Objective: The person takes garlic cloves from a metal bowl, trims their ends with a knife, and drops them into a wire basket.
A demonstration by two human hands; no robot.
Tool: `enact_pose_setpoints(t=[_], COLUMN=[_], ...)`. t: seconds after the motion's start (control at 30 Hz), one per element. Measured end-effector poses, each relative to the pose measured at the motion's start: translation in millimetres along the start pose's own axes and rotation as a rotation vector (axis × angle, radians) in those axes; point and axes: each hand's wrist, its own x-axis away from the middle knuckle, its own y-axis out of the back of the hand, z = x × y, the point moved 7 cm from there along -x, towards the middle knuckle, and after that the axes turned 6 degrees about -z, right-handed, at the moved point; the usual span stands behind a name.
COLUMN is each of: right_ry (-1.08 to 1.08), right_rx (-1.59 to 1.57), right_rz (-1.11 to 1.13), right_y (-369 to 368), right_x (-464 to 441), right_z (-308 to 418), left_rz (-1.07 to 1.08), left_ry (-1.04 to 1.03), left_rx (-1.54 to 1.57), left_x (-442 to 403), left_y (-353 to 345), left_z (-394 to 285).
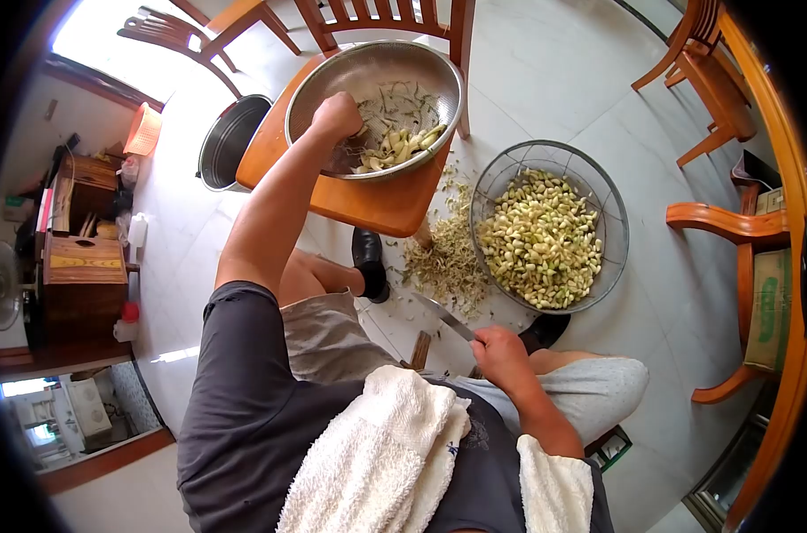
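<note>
My left hand point(338, 116) reaches into a perforated metal colander point(452, 84), its fingers curled down among long pale bulbs point(402, 147) with stems and stringy roots. What those fingers hold, if anything, is hidden. The colander rests on the seat of a wooden chair point(386, 206). Above my lap, my right hand point(501, 357) is closed around the handle of a knife point(445, 317), its blade pointing forward and to the left. Near it on the floor stands a wire-mesh basket point(618, 209) with many short, trimmed pale-green bulbs point(541, 240).
A heap of trimmings point(443, 266) lies on the tiles between the chair and the basket. A dark metal bucket point(235, 142) stands left of the chair. A wooden chair point(714, 84) and a green-printed carton point(770, 306) are at the right. A white towel point(377, 453) hangs over my chest.
</note>
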Motion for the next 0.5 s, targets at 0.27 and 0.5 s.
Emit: enact_pose_setpoints(t=[0.27, 0.5], right_ry=[-0.019, 0.1], right_rx=[-0.019, -0.182], right_rz=[-0.105, -0.369], right_y=[13.2, 48.3], right_x=[0.8, 2.2], right_z=[-2.2, 19.2], left_rz=[0.033, 0.256], left_ry=[-0.017, -0.081], left_rx=[0.622, 1.349], left_x=[41.7, 171.5], left_y=[55.4, 65.9], left_z=[2.7, -6.6])
